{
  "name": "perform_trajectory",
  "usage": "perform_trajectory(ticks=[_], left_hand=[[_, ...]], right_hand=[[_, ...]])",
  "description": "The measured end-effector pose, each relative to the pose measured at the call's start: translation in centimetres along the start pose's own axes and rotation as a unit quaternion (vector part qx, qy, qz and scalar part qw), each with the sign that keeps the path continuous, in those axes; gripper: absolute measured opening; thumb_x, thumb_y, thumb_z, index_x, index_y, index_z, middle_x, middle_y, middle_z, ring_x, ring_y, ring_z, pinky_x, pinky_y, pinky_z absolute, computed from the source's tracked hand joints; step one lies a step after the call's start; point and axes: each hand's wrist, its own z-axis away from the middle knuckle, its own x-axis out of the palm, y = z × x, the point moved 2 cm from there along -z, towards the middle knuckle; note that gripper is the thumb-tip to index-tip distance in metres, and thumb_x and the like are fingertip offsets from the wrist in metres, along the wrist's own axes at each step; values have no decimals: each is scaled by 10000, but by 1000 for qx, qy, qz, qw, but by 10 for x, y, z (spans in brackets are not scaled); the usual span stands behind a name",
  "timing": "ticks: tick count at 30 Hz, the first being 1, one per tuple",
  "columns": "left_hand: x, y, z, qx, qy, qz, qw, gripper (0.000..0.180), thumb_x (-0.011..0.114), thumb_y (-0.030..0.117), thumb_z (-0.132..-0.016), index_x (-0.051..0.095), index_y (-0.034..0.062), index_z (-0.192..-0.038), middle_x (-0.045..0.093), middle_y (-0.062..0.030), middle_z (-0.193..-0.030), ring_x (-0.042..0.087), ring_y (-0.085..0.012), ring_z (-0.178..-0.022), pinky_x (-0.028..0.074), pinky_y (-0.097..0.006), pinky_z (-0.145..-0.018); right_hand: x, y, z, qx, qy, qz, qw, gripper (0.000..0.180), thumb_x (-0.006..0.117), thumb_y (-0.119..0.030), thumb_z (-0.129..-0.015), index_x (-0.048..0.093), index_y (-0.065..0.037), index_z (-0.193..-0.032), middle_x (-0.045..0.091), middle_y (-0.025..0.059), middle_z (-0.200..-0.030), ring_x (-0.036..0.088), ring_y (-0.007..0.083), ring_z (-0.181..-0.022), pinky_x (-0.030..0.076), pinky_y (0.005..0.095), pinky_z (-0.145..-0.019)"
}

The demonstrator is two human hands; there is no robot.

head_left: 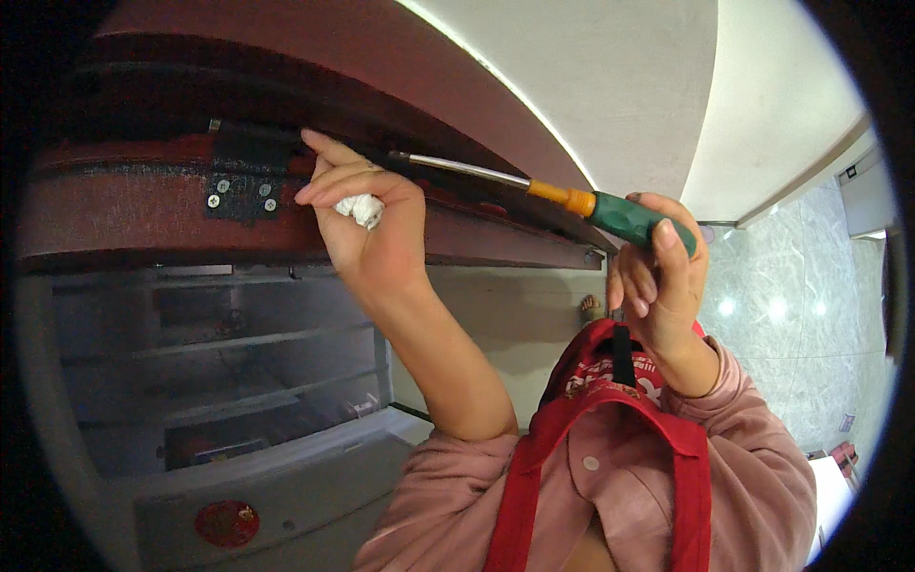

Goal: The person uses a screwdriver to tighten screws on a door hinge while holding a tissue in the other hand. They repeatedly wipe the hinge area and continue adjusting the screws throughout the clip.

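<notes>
My left hand [367,224] presses against the edge of a dark red wooden door [124,214], its fingers curled round a crumpled white tissue [361,209]. Beside those fingers, a black hinge plate [240,195] with several silver screws sits on the door edge. My right hand [672,276] grips the green and orange handle of a screwdriver [634,219]. Its metal shaft points left, and the tip is close to the door edge, just right of my left fingers. Whether the tip touches anything cannot be made out.
Below the door stands a grey shelf unit [229,343] with several levels. A red round dish [227,523] lies at the lower left. White wall [610,86] rises beyond the door, and shiny grey tiled floor [772,334] spreads at the right. A red apron hangs on my front.
</notes>
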Motion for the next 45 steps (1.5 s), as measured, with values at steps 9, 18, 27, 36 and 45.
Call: perform_trajectory(ticks=[9,18,27,36,45], left_hand=[[-1,3,-15,-23,-34,55,998,171,550,147,-933,678,52,-871,640,-17,-606,624,-92,-501,555,-215,-519],[-2,2,-21,-18,-32,63,997,160,547,135,-932,664,64,-849,603,5,-565,609,-77,-479,545,-203,-492],[-12,3,-19,-22,-23,45,998,155,547,140,-932,666,71,-862,621,-7,-604,610,-80,-489,539,-202,-509],[-52,16,28,18,-6,-64,998,122,566,128,-870,602,32,-936,600,-21,-759,585,-78,-556,534,-207,-551],[-56,26,61,101,78,-380,916,208,517,197,-966,540,6,-1045,556,-132,-1199,521,-38,-662,501,-177,-540]], right_hand=[[-1,11,5,4,5,10,1000,314,527,-200,-951,542,60,-1127,383,-8,-460,331,63,-336,450,264,-385],[-5,10,6,-10,1,12,1000,302,524,-185,-951,544,59,-1128,386,-9,-459,325,65,-334,442,269,-379],[-5,11,6,4,6,14,1000,311,525,-203,-953,546,57,-1121,373,-16,-458,312,63,-332,438,265,-379],[1,18,0,80,16,-79,994,314,531,-255,-957,553,5,-1131,335,-34,-465,290,58,-329,408,254,-368],[57,65,-21,157,13,-150,976,297,548,-283,-962,555,-52,-1148,364,-48,-559,337,46,-429,419,240,-478]])
